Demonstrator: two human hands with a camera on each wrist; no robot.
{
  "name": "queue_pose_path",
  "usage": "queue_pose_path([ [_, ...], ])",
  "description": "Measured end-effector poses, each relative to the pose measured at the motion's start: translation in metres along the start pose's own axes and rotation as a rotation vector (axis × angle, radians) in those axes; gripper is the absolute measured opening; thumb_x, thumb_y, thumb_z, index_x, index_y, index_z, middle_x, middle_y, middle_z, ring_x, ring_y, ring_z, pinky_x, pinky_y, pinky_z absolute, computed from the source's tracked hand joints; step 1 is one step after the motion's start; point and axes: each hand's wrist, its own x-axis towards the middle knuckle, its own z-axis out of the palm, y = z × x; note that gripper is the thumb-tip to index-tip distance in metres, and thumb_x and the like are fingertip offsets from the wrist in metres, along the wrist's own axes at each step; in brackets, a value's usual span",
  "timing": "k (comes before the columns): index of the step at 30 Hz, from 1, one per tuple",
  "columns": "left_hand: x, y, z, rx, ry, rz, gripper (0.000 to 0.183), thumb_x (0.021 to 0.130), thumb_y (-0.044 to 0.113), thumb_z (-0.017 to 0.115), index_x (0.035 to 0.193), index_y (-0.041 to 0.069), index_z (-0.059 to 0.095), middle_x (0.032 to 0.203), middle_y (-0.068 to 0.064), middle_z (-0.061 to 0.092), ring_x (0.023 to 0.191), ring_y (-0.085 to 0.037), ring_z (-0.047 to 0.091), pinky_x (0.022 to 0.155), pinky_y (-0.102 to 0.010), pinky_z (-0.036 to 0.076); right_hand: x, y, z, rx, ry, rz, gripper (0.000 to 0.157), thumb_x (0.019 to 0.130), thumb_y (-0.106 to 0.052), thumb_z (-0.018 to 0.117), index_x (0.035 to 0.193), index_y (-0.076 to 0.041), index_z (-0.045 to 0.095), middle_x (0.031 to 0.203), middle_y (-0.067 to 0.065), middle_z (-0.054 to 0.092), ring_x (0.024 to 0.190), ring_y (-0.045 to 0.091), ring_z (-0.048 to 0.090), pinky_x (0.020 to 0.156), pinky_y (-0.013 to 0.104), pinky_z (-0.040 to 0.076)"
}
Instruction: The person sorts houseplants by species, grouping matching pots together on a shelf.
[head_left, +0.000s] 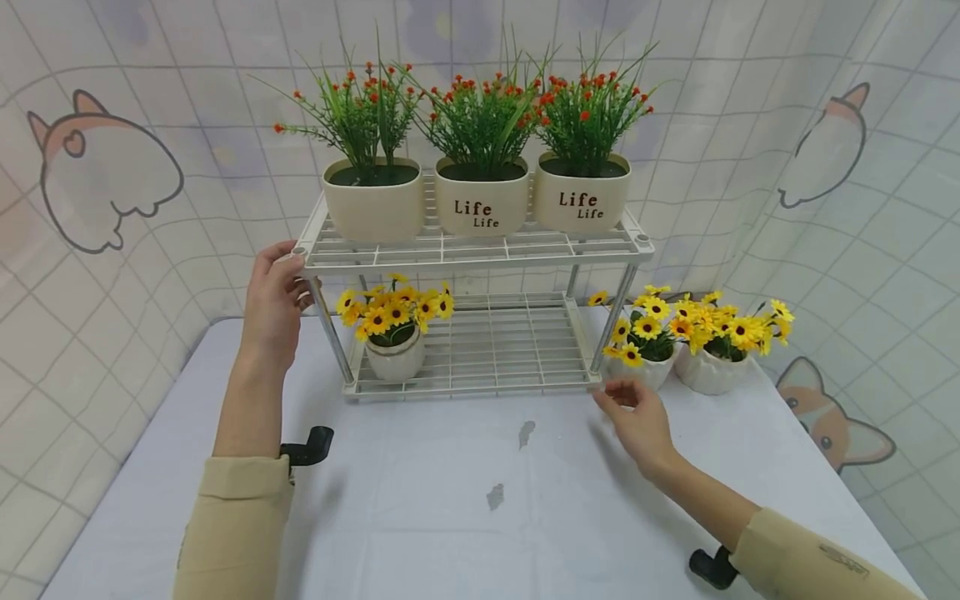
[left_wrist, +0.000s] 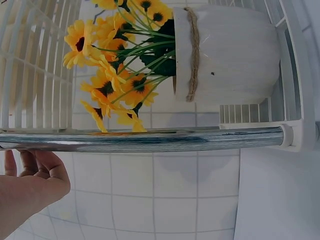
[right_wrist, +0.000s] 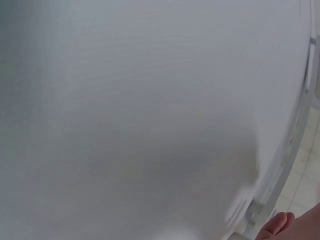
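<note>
A white two-tier wire shelf rack [head_left: 480,260] with silver posts stands on the table. My left hand [head_left: 273,304] holds its upper left front corner, fingers bent around the post [left_wrist: 150,141]. Close by the rack's lower right front corner is my right hand [head_left: 637,421], fingers loosely bent; contact with the corner is unclear. Three cream pots [head_left: 482,200] of red-flowered green plants line the top tier, two reading "Life". A white pot [head_left: 395,358] of yellow flowers sits at the lower tier's left end; its twine band [left_wrist: 192,55] shows in the left wrist view.
Right of the rack, two white pots [head_left: 712,371] of yellow flowers stand side by side on the white tablecloth [head_left: 420,500]. Two small grey patches [head_left: 496,497] mark the cloth in front. A tiled-pattern curtain [head_left: 225,192] with cartoon dogs hangs behind and at the sides.
</note>
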Motion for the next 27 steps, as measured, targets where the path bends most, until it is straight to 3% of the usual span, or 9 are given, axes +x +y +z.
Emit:
queue_pose_path([
  [7, 0.0, 0.0, 0.0, -0.006, 0.0, 0.008, 0.034, 0.106, 0.033, 0.053, 0.135, 0.019, 0.045, 0.119, -0.003, 0.058, 0.1, -0.017, 0.05, 0.085, -0.026, 0.036, 0.012, 0.012, -0.017, 0.055, 0.214, 0.036, 0.061, 0.1, -0.03, 0.07, 0.14, 0.002, 0.035, 0.128, 0.015, 0.047, 0.106, 0.019, 0.047, 0.076, 0.015, 0.043],
  [12, 0.001, 0.0, 0.0, 0.009, 0.0, 0.011, 0.033, 0.106, 0.032, 0.052, 0.136, 0.018, 0.045, 0.122, -0.006, 0.057, 0.1, -0.018, 0.05, 0.084, -0.025, 0.037, 0.022, 0.02, -0.025, 0.03, 0.326, 0.028, 0.075, 0.096, -0.034, 0.074, 0.144, 0.001, 0.027, 0.138, 0.017, 0.038, 0.119, 0.027, 0.042, 0.092, 0.029, 0.04],
  [18, 0.001, 0.0, -0.001, 0.012, -0.003, 0.011, 0.034, 0.106, 0.033, 0.052, 0.136, 0.019, 0.044, 0.121, -0.004, 0.057, 0.1, -0.018, 0.05, 0.085, -0.025, 0.037, 0.038, 0.026, -0.028, 0.047, 0.31, 0.045, 0.099, 0.091, -0.032, 0.08, 0.157, -0.002, 0.013, 0.155, 0.023, 0.024, 0.143, 0.038, 0.028, 0.115, 0.049, 0.028],
  [27, 0.001, -0.001, -0.002, 0.022, -0.008, 0.006, 0.035, 0.106, 0.033, 0.053, 0.136, 0.019, 0.044, 0.125, -0.007, 0.056, 0.1, -0.017, 0.05, 0.085, -0.026, 0.036, 0.061, 0.029, -0.027, 0.102, 0.323, 0.054, 0.094, 0.089, -0.012, 0.08, 0.157, -0.005, 0.016, 0.16, 0.022, 0.023, 0.147, 0.038, 0.026, 0.116, 0.047, 0.03],
])
